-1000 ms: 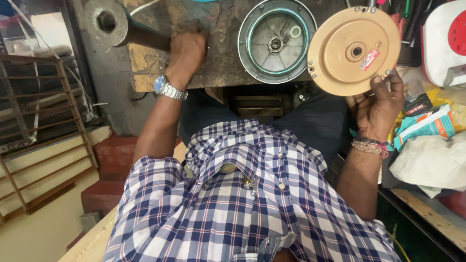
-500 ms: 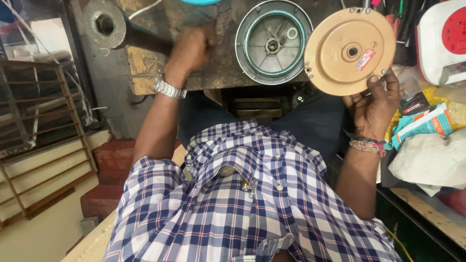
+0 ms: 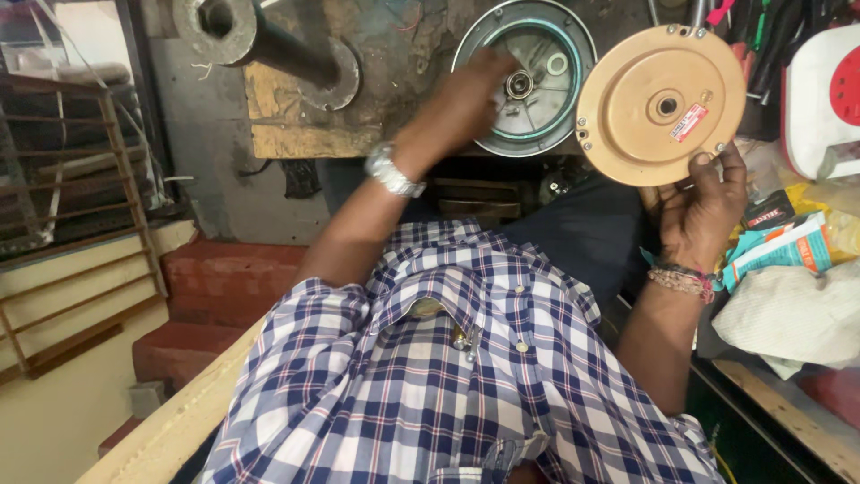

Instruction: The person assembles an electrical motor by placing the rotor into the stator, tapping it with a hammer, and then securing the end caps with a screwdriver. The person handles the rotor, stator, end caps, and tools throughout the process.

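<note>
Moving from the bench, left hand [image 3: 470, 99] now reaches into round housing [image 3: 528, 76].

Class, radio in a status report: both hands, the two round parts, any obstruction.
Left hand reaching into grey round housing. Right hand gripping tan disc cover by its edge. Nothing obstructing.

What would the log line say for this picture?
left hand: reaching into grey round housing | right hand: holding tan disc cover upright
</note>
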